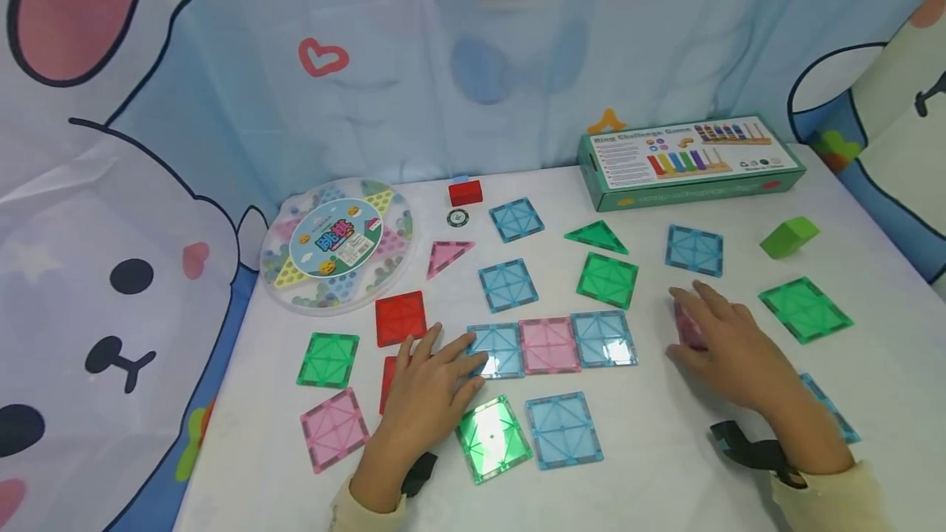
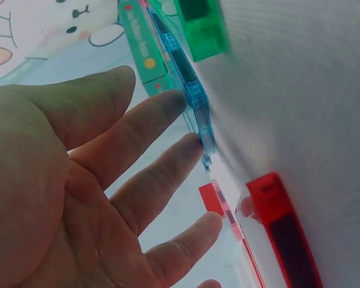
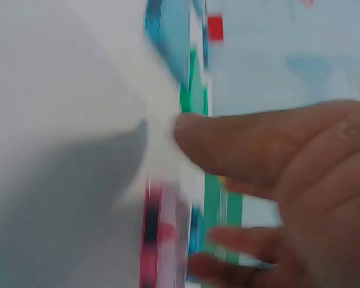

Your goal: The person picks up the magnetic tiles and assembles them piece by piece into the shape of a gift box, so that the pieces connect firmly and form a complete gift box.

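Note:
My left hand (image 1: 423,396) lies with spread fingers, its fingertips touching the left blue square tile (image 1: 498,350) of a row. A pink square tile (image 1: 550,346) and another blue tile (image 1: 602,339) continue that row edge to edge. Under the same hand a red tile (image 1: 387,380) is partly hidden. To the right, my right hand (image 1: 732,351) hovers over a separate pink tile (image 1: 687,328), covering most of it. In the blurred right wrist view, the thumb stands apart from the fingers, and the pink tile (image 3: 162,240) lies on the table near the fingertips.
Several loose blue, green, pink and red tiles lie around the hands. A round board (image 1: 336,245) stands back left, and a green game box (image 1: 691,162) back right. Near the right edge is a green block (image 1: 789,237); a red block (image 1: 466,193) sits at the back.

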`<act>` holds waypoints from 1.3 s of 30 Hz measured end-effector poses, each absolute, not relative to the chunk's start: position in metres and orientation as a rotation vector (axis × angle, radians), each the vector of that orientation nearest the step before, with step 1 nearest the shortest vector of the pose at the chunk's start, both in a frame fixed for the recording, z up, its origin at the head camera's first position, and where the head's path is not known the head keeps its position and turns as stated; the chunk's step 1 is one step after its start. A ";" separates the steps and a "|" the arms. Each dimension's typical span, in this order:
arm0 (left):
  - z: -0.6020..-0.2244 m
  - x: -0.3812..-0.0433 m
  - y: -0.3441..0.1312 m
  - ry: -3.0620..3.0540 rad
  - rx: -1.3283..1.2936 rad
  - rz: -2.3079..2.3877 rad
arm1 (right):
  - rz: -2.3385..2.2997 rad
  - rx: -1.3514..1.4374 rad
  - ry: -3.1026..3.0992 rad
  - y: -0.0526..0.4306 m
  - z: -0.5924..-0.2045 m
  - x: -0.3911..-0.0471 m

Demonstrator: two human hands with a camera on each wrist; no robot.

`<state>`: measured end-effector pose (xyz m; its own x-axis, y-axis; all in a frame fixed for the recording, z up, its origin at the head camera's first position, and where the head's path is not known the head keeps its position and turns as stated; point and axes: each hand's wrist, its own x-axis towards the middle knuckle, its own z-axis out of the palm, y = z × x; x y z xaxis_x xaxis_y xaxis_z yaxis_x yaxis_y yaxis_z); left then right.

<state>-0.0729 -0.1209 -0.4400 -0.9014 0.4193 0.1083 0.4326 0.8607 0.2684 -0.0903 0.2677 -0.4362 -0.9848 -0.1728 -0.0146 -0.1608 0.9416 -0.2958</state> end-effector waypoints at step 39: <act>-0.441 -0.074 -0.123 -3.022 -0.662 -0.508 | -0.296 -0.563 2.995 0.216 -0.429 -0.181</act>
